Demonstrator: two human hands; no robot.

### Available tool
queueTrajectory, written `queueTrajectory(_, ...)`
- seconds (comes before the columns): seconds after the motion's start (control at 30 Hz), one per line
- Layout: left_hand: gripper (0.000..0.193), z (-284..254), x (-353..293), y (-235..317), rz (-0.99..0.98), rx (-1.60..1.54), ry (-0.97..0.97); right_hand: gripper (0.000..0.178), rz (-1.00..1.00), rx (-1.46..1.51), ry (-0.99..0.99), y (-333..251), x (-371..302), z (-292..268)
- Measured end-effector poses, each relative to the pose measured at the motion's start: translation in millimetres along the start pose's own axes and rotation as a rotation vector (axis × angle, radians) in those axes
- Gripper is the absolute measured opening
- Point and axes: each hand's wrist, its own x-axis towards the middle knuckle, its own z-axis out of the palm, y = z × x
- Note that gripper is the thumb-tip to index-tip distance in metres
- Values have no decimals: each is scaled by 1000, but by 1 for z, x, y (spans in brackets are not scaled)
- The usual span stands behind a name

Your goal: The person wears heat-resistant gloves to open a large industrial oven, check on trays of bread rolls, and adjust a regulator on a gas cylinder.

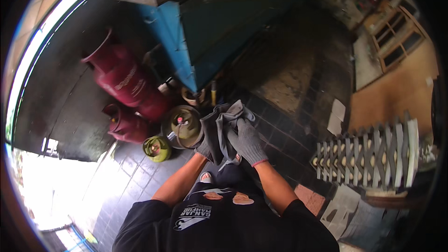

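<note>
Both of my hands wear grey knitted gloves and hold a crumpled grey cloth [225, 120] in front of my body. My left hand [205, 148] grips its lower left side, and its fingers are partly covered by the folds. On the other side, my right hand [246, 141] is closed on the cloth, back of the glove upward. Just left of the cloth stands a round olive-green container [191, 135] with a red knob on top. A small green gas cylinder [157, 149] is beside it on the tiled floor.
A tall dark-pink gas cylinder [130, 84] and a shorter one [128, 129] stand at the left. Ahead is a blue cabinet [170, 37] with a jutting top. A grey slatted rack [387, 154] is at the right, near a wooden panel [387, 105] and flattened cardboard [340, 207].
</note>
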Motion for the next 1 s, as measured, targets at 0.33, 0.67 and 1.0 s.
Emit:
queueTrajectory(0.33,26,119,70,-67,-159,61,-137,45,204,823,194,183,-8,-174)
queueTrajectory(0.67,38,289,244,-109,-96,-20,-354,25,352,1290,94,411,95,-348)
queueTrajectory(1.0,21,255,423,-231,144,526,-154,28,167,6,-102,572,262,-397)
